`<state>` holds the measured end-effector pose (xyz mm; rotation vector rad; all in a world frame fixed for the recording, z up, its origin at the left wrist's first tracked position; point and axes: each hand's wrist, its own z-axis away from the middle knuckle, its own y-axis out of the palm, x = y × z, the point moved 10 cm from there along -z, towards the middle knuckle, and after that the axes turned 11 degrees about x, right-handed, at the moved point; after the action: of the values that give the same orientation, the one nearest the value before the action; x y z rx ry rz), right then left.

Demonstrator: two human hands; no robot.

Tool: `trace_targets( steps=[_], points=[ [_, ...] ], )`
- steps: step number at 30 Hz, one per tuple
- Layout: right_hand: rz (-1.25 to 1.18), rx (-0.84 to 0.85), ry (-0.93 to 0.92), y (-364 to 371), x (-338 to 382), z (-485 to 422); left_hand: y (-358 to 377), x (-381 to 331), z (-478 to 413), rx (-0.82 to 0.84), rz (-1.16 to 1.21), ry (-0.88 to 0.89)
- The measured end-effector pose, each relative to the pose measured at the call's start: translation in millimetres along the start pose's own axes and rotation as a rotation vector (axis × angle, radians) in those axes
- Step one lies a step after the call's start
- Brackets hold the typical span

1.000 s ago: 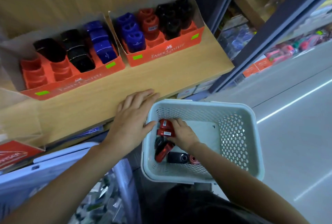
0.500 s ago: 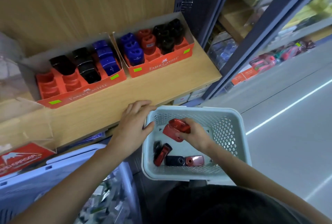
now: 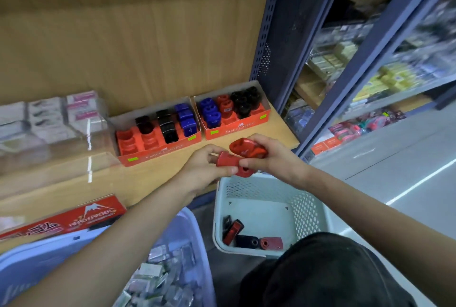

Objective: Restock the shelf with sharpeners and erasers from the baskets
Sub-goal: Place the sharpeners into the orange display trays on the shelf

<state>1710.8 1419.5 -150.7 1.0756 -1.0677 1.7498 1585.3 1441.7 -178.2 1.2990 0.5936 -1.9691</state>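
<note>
Both hands meet above the far rim of the grey-white basket [image 3: 308,210]. My left hand [image 3: 204,171] grips a red sharpener [image 3: 232,162] by its end. A second red sharpener [image 3: 246,149] sits in the curled fingers of my right hand [image 3: 274,158], just above the first; the two touch. Several red and black sharpeners [image 3: 251,239] lie in the basket's near left corner. On the wooden shelf [image 3: 153,178] stand two orange display trays: the left tray [image 3: 158,139] holds black and blue sharpeners with bare slots at its left, the right tray [image 3: 232,114] holds blue, red and black ones.
A light blue basket [image 3: 195,230] of wrapped erasers [image 3: 160,282] sits at lower left. A red eraser box [image 3: 66,218] hangs at the shelf front. Clear bins of erasers [image 3: 49,119] stand at shelf left. A blue metal upright [image 3: 278,35] bounds the shelf on the right.
My right hand lifted the red sharpeners out of the basket to shelf height. My left hand left the basket rim and took hold of one of them.
</note>
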Motion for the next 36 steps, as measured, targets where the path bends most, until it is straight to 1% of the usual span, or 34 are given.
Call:
trace_targets(
  steps=[4,7,9,11,13,15,17,19,21,23,25,28,31,33,36],
  points=[
    [-0.193,-0.008,-0.029,7,30,-19,-34,2,22,-0.124,0.400,-0.010],
    [-0.385,0.028,-0.039,27,48,-35,-55,1,35,-0.173,0.529,0.037],
    [-0.409,-0.018,-0.056,36,58,-45,-69,-2,43,-0.197,0.528,0.079],
    [-0.287,-0.064,-0.076,42,67,-54,-87,-7,51,-0.245,0.357,0.107],
    [-0.129,-0.059,-0.080,52,74,-61,-102,-18,56,-0.261,0.106,0.154],
    [-0.032,-0.037,-0.074,61,76,-67,-108,-30,55,-0.225,-0.148,0.193],
    [0.008,-0.019,-0.076,68,77,-73,-111,-34,54,-0.197,-0.316,0.196],
    [-0.005,-0.005,-0.075,75,75,-80,-119,-29,51,-0.207,-0.368,0.171],
    [-0.070,-0.031,-0.058,72,69,-89,-131,-21,48,-0.264,-0.377,0.149],
    [-0.100,-0.086,-0.018,59,61,-97,-151,-17,46,-0.356,-0.378,0.135],
    [-0.065,-0.140,0.024,43,54,-105,-180,-18,47,-0.473,-0.379,0.148],
    [-0.038,-0.178,0.050,35,47,-117,-225,-23,44,-0.601,-0.423,0.165],
    [-0.072,-0.177,0.059,41,42,-132,-251,-23,34,-0.671,-0.561,0.118],
    [-0.067,-0.161,0.064,45,38,-141,-257,-22,27,-0.681,-0.692,0.080],
    [-0.041,-0.145,0.060,49,33,-148,-260,-26,24,-0.695,-0.805,0.073]
  ],
)
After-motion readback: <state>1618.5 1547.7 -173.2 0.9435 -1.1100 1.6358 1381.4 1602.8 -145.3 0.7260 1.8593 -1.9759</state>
